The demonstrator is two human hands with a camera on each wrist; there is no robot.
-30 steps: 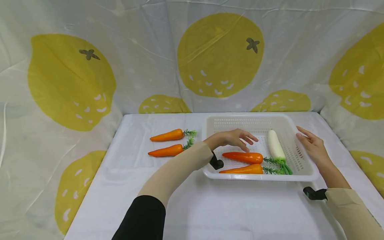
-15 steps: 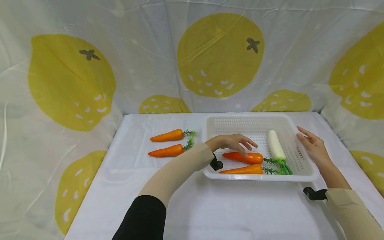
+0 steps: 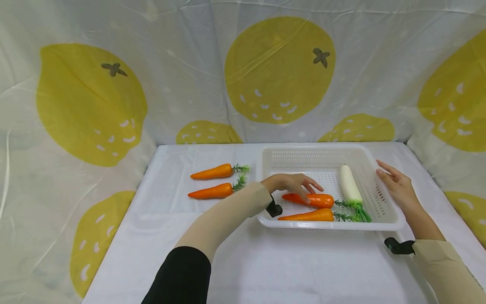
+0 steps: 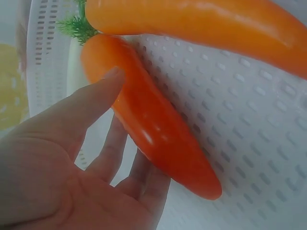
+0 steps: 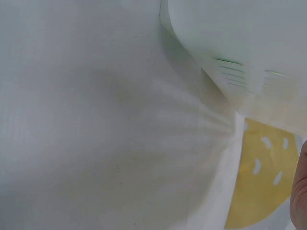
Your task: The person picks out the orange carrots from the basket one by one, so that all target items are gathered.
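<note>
An orange-red carrot lies in a white perforated basket. My left hand is over it. In the left wrist view, the thumb lies across the carrot near its leafy end, while the other fingers reach along its far side, their tips partly hidden behind it. A lighter orange carrot is in front, along the basket's near wall. Beside the leafy ends lies a white radish with green tops. My right hand rests with extended fingers against the basket's right rim; only an edge of it shows in the right wrist view.
Two more orange carrots, a far one and a nearer one, lie left of the basket on the white-covered table. Behind the table hangs a curtain printed with yellow lemons. The left forearm crosses in front of the nearer carrot's leaves.
My left hand has lowered toward the orange-red carrot, and its thumb has come over the carrot. The right hand, the basket and the vegetables have stayed in place.
</note>
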